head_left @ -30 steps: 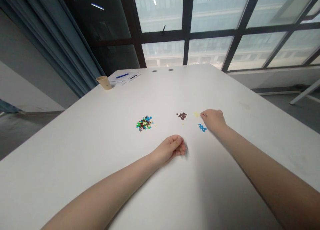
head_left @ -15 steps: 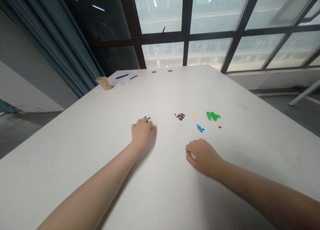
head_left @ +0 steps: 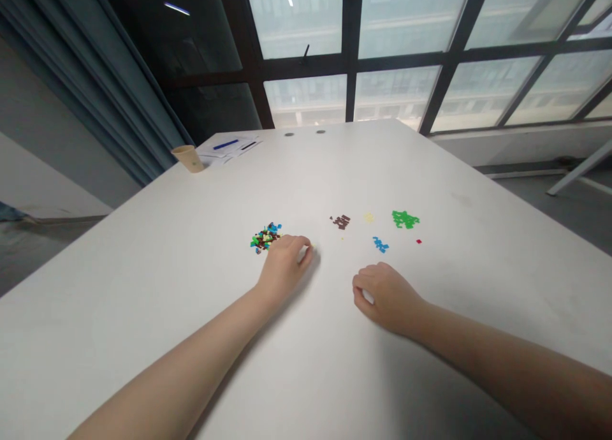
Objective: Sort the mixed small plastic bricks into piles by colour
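Note:
My left hand (head_left: 285,261) is closed in a pinch just right of a mixed pile of small coloured pieces (head_left: 264,237). A bit of a small yellow piece (head_left: 313,245) shows at its fingertips. Closed in a loose curl, my right hand (head_left: 386,296) rests on the white table; bare tabletop shows through the loop of thumb and fingers, and no piece is visible in it. Beyond it lie sorted groups: brown pieces (head_left: 342,222), pale yellow pieces (head_left: 368,217), blue pieces (head_left: 380,244), green pieces (head_left: 405,219), and one red piece (head_left: 419,241).
The white table (head_left: 315,178) reaches back toward large windows. At its far left stand a paper cup (head_left: 189,159) and papers (head_left: 224,150) with a blue pen (head_left: 225,144) on them. A tiny yellowish speck (head_left: 342,238) lies below the brown pieces.
My left hand has moved right, off the mixed pile, which is now largely uncovered. A yellow piece shows at its fingertips. My right hand stays put; the view has shifted slightly.

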Demonstrator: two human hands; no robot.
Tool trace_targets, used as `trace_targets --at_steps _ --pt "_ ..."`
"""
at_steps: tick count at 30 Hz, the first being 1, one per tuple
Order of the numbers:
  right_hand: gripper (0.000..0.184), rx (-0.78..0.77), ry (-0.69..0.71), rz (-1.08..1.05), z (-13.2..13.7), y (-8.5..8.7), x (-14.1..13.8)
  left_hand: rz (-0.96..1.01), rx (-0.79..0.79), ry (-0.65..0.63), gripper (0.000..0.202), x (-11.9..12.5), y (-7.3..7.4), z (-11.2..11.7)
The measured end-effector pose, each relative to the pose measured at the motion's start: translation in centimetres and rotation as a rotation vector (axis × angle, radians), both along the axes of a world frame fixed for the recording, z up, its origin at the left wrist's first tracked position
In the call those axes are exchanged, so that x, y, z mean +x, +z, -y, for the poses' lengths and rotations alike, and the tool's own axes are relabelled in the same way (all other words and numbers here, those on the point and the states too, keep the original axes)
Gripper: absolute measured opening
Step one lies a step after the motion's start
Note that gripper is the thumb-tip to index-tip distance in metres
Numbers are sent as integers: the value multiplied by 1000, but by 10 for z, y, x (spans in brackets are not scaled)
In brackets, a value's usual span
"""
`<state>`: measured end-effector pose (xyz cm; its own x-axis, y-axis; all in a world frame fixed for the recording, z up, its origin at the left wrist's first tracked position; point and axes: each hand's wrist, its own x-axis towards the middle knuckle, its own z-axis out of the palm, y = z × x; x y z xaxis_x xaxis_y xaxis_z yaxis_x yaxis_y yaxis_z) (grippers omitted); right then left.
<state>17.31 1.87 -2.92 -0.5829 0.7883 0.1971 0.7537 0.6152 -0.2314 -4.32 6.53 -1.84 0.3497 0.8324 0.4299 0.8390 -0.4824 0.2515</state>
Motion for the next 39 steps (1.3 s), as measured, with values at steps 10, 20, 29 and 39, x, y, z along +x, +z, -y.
trace_targets --at_steps 10,20,29,39 --pt "15 8 15 -13 1 1 0 230 -253 -104 8 28 14 36" --pt "16 35 12 -16 1 -1 0 -15 -28 -263 12 26 2 34" --pt "17 49 -63 -55 0 2 0 -164 145 -324 14 26 5 35" --pt "12 121 -113 -155 0 4 1 -209 168 -332 14 26 2 34"
